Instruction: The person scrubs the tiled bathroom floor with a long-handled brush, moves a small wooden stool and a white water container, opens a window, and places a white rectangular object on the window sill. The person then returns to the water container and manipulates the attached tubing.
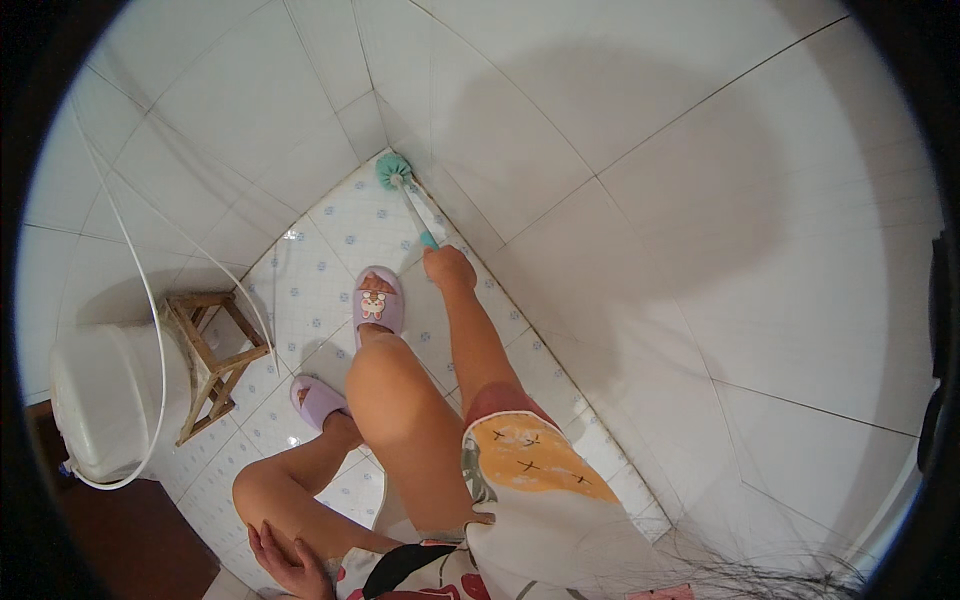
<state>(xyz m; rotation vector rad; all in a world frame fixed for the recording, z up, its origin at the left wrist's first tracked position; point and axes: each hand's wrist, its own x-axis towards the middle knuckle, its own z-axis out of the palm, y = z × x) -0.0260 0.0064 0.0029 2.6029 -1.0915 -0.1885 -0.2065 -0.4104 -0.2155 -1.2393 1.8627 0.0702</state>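
Note:
My right hand [450,268] is closed round the handle end of a scrub brush [412,210] with a pale shaft and a turquoise section close to my fingers. Its round, teal head [394,172] touches the floor in the corner, up against the two tiled walls. My left hand [292,566] rests on my left leg just below the bent knee, fingers laid out, holding nothing. Both feet wear lilac slippers [318,402], the forward one with a cartoon animal on its strap.
An upturned-looking wooden stool [222,362] lies on the left beside a white tub-like container [105,400]. A thin white hose [150,290] loops in front of them. The patterned floor [320,265] meets a tiled wall [640,250] along the right, where a large shadow falls.

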